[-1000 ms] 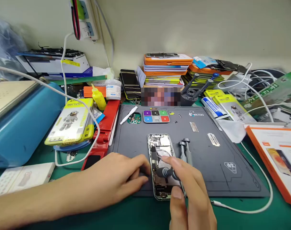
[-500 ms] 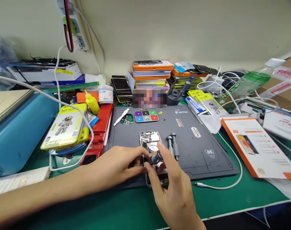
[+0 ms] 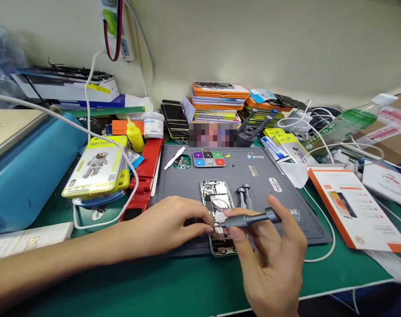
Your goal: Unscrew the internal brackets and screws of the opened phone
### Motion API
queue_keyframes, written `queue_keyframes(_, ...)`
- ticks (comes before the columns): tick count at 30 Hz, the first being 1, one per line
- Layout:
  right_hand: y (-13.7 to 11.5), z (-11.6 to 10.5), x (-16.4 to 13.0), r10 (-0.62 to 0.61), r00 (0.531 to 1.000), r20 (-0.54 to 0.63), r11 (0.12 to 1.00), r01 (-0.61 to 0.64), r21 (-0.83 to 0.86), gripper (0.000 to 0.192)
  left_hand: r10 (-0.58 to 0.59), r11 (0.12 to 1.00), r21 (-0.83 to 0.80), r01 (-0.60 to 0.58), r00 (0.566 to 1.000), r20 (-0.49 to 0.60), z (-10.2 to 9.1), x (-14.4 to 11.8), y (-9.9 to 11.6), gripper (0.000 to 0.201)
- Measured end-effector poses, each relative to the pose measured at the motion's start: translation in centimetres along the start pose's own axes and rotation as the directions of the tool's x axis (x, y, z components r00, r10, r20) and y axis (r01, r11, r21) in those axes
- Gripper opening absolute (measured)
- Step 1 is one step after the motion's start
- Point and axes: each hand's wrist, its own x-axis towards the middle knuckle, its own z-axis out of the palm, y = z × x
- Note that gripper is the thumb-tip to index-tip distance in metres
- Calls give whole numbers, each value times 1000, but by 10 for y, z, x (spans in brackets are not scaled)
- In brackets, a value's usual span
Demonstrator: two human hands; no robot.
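An opened phone (image 3: 217,188) lies on the dark mat (image 3: 190,187) with its inner parts exposed. My right hand (image 3: 275,259) grips a grey screwdriver (image 3: 243,221), tilted almost level above the phone, its tip pointing left. The thumb and fingers of my left hand (image 3: 177,220) are pinched together by that tip, over the phone's left edge. Whatever sits between them is too small to make out. Two more screwdrivers (image 3: 245,196) lie side by side on the mat, just right of the phone.
A coloured magnetic tray (image 3: 209,160) and a white plastic stick (image 3: 174,158) lie at the mat's back. Battery boxes (image 3: 98,165) and a red tool (image 3: 144,176) stand left. An orange-edged box (image 3: 352,211) and a white cable (image 3: 332,233) are right.
My right hand has moved right and turned the screwdriver from pointing into the phone to lying nearly level. My left fingers have closed near its tip. The whole view has shifted slightly.
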Motion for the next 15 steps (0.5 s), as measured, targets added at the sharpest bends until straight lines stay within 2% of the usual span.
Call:
queue_keyframes(4, 4, -7, 4, -60, 998, -28, 998, 59, -15, 78, -173, 979, -116, 168, 985, -29, 0, 0, -1, 21)
queue_keyframes(7, 8, -4, 3, -66, 996, 56, 997, 68, -29, 79, -298, 931, -230, 284, 954, -28, 0, 0, -3, 29)
queue_keyframes(10, 11, 2, 0, -116, 984, 135, 991, 125, -56, 80, -320, 920, -250, 303, 947, -31, 1, 0, -6, 29)
queue_keyframes(12, 11, 4, -1, -150, 977, 149, 983, 163, -83, 80, -306, 926, -242, 291, 952, -25, 0, 0, -6, 28)
queue_keyframes(15, 11, 4, -2, -139, 978, 157, 985, 153, -84, 80, -267, 947, -195, 254, 963, -43, -1, 2, -6, 23)
